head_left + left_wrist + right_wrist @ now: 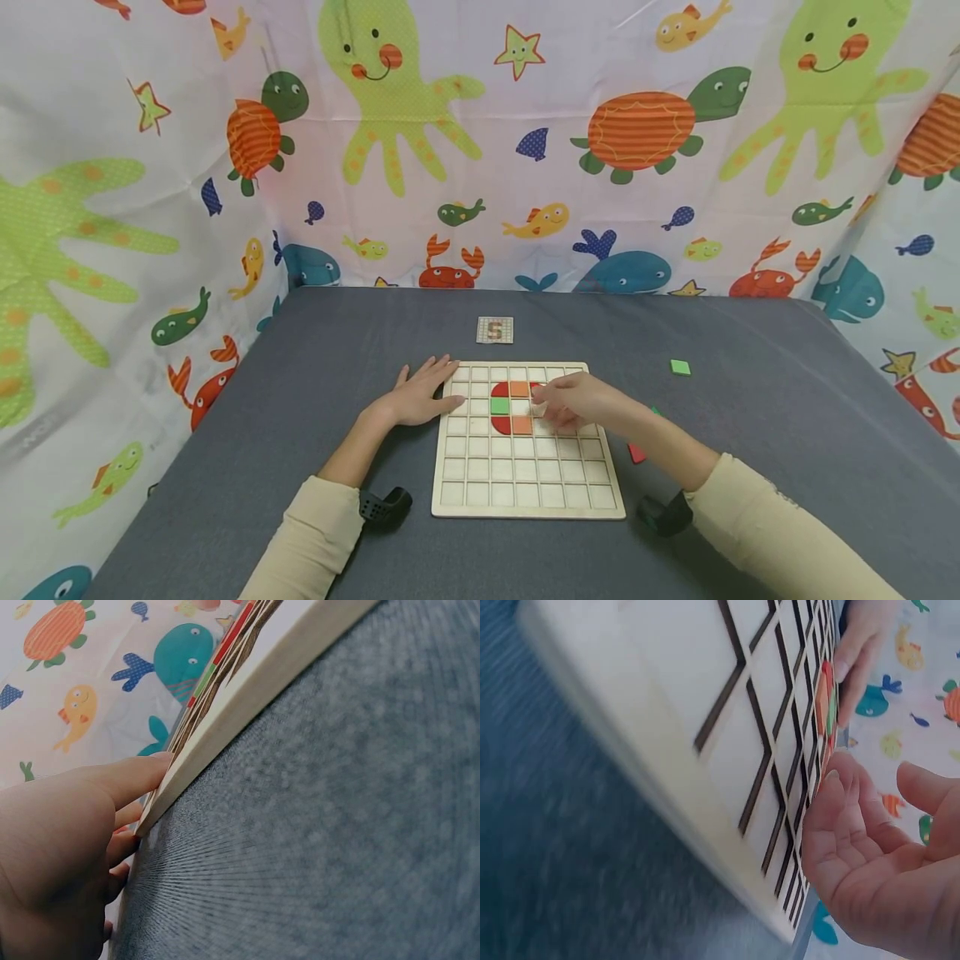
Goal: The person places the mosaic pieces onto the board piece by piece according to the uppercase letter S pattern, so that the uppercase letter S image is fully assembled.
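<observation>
A pale wooden grid board (525, 497) lies on the grey table. Set in its cells are orange squares (522, 425), a green square (500, 406) and red round-cornered pieces (500, 425). My left hand (415, 397) rests at the board's left edge, fingers extended, its thumb (142, 776) on the rim. Over the right part of the coloured pieces is my right hand (572, 402), its fingertips down at the board beside a red piece. In the right wrist view its fingers (826, 817) are gently bent, the thumb (922, 787) stands apart, and no piece shows between them.
A small card (495, 330) with a grid pattern lies behind the board. To the right are a loose green tile (680, 367) and a red tile (637, 452); another green piece is partly hidden by the right forearm. A sea-animal curtain (480, 100) hangs behind the table.
</observation>
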{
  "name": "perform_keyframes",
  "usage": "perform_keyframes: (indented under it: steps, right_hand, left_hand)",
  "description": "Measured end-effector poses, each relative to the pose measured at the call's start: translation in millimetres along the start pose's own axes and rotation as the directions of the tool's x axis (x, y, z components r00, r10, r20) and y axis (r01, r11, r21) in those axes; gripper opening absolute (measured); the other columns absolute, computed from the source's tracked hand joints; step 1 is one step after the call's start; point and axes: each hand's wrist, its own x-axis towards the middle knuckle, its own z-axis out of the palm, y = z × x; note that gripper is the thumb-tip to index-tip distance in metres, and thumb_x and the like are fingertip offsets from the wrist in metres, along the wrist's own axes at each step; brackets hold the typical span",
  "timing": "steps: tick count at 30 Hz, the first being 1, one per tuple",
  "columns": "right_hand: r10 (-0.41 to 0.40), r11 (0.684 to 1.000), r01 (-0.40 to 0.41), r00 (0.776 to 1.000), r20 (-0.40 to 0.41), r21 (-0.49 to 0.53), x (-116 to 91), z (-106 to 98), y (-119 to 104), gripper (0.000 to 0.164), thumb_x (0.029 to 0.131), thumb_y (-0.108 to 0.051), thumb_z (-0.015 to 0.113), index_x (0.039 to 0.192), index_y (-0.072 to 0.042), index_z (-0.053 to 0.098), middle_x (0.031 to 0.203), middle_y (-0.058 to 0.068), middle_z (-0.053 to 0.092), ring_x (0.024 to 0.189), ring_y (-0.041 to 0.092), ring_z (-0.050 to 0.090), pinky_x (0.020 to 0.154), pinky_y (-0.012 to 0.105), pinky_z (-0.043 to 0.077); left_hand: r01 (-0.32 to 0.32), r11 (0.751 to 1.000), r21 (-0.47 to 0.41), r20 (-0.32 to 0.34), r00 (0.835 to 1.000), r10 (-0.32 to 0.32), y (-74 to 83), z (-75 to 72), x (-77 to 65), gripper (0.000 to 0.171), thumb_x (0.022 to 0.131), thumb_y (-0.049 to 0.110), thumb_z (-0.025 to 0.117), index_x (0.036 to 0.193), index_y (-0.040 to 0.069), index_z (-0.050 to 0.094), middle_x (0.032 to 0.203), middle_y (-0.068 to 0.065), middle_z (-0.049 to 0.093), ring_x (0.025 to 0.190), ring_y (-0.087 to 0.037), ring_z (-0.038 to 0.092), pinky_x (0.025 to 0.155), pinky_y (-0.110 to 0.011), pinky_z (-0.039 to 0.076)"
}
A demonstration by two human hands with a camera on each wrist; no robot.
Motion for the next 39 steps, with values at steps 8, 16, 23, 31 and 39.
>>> perform_keyframes:
  steps: [8, 16, 23, 31, 39]
  right_hand:
    - [0.053, 0.998, -0.052, 0.998, -0.030, 0.045, -10, -25, 10, 0.049, 0.098, -0.041, 0.051, 0.123, 0.001, 0.061, 0.100, 0.012, 0.062, 0.082, 0.019, 0.061, 0.078, 0.033, 0.053]
    - [0.048, 0.993, -0.042, 0.997, -0.053, 0.113, -24, -52, 23, 0.055, 0.100, -0.038, 0.049, 0.130, 0.008, 0.052, 0.095, 0.011, 0.063, 0.082, 0.018, 0.061, 0.080, 0.032, 0.052]
    - [0.061, 0.986, -0.048, 0.995, -0.078, 0.158, -32, -73, 39, 0.063, 0.099, -0.042, 0.049, 0.133, 0.011, 0.046, 0.095, 0.009, 0.063, 0.085, 0.018, 0.061, 0.081, 0.030, 0.051]
    - [0.026, 0.986, -0.013, 0.997, -0.072, 0.164, -36, -87, 47, 0.065, 0.101, -0.039, 0.047, 0.136, 0.015, 0.039, 0.105, 0.015, 0.061, 0.090, 0.020, 0.061, 0.085, 0.032, 0.051]
    - [-0.049, 0.985, 0.053, 0.998, -0.024, 0.162, -33, -90, 54, 0.065, 0.102, -0.037, 0.045, 0.137, 0.016, 0.035, 0.124, 0.026, 0.055, 0.107, 0.022, 0.060, 0.090, 0.031, 0.049]
  left_hand:
    - [-0.004, 1.000, -0.007, -0.007, 1.000, 0.004, 0.7, -1.0, -1.2, 0.070, 0.098, 0.042, 0.050, 0.152, 0.006, 0.023, 0.157, -0.015, 0.015, 0.143, -0.033, 0.005, 0.107, -0.061, -0.005]
    - [0.004, 1.000, 0.001, -0.014, 1.000, -0.004, -0.2, -0.6, -0.8, 0.070, 0.098, 0.042, 0.050, 0.152, 0.007, 0.023, 0.157, -0.015, 0.016, 0.144, -0.032, 0.005, 0.108, -0.061, -0.004]
    - [-0.006, 1.000, -0.002, -0.014, 1.000, 0.006, -0.1, -0.2, -0.4, 0.070, 0.098, 0.042, 0.050, 0.152, 0.006, 0.024, 0.156, -0.015, 0.016, 0.143, -0.033, 0.005, 0.107, -0.061, -0.004]
    - [-0.006, 1.000, -0.005, -0.011, 1.000, 0.006, -2.0, -1.0, 0.1, 0.070, 0.098, 0.043, 0.049, 0.152, 0.007, 0.023, 0.157, -0.014, 0.015, 0.144, -0.032, 0.005, 0.108, -0.061, -0.005]
    - [-0.013, 1.000, -0.009, 0.000, 1.000, 0.013, -0.4, -1.6, -0.5, 0.070, 0.098, 0.041, 0.049, 0.152, 0.006, 0.022, 0.157, -0.015, 0.014, 0.143, -0.033, 0.004, 0.107, -0.061, -0.005]
